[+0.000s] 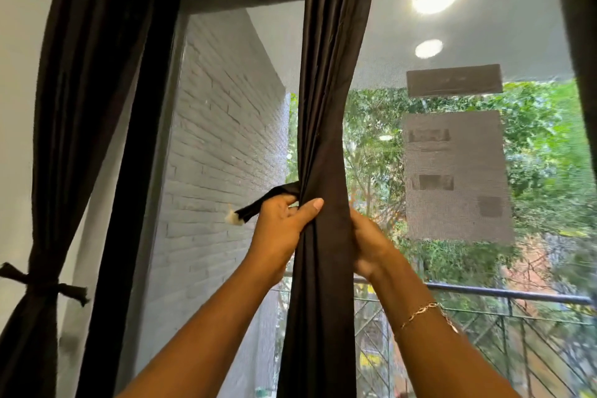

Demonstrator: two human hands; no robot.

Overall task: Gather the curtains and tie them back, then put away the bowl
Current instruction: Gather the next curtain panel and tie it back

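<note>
Facing a tall screened window. At far left, the side curtain, already cinched by its knotted band. In the middle, the centre curtain, bunched into one narrow column. Soft, light, limp cloth by the look of it; likely to slip and fan out if released, so best held at the pinched waist. Clamped on that waist with the left hand, thumb across the front, also pinching the tie strip poking out leftward. Right hand against the far side, fingers hidden behind the folds; cannot tell the grip. On the right wrist, a thin bracelet. No bowl in view.
</note>
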